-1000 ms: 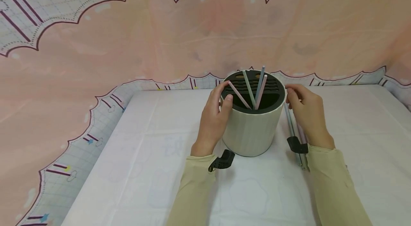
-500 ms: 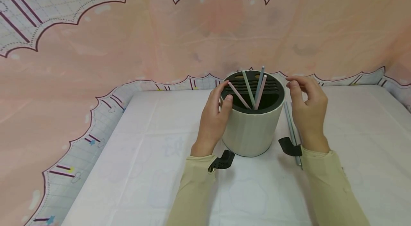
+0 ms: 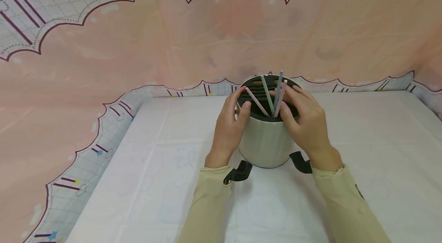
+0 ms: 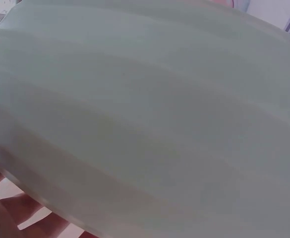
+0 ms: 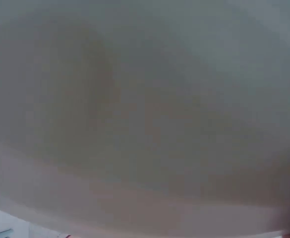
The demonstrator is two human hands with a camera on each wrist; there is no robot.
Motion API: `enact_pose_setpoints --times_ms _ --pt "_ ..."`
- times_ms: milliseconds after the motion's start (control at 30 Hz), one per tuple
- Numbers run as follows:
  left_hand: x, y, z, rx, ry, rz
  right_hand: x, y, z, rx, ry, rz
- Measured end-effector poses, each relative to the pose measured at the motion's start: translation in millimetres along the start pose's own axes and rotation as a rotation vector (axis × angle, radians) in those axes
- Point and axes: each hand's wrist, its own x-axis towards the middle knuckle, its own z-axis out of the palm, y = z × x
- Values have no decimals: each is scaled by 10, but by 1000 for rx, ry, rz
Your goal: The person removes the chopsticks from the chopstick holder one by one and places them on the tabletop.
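The pale holder (image 3: 266,141) stands upright on the white tabletop (image 3: 179,181), between the two hands. The left hand (image 3: 228,128) grips the holder from its left side, thumb on the near rim and fingers bent round the edge; in the left wrist view some of those fingers show past the holder's wall. The right hand (image 3: 310,124) reaches over the holder's right rim, thumb beside the right pink stick (image 3: 281,97) and a fingertip showing behind the blue stick (image 3: 279,86) (whether it pinches either one, I cannot tell). Both of these lean towards the holder's right, while the green stick (image 3: 267,95) rises nearer its middle and the left pink stick (image 3: 257,102) tilts to its left rim, the top next to the left hand's fingers. Slots cross the far part of the holder's dark insert (image 3: 256,90). Beyond the holder spreads a peach cloth (image 3: 193,43); past the holder's edge in the right wrist view, a thin rod (image 5: 0,233) shows, cut off by the corner
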Motion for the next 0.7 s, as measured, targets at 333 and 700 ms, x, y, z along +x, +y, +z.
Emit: enact_pose_setpoints --times_ms 333,700 --pt "1 -1 19 -55 -10 -19 12 -64 -45 54 -74 -82" --pt "-8 4 12 -41 -6 -50 27 -55 -228 90 -327 7"
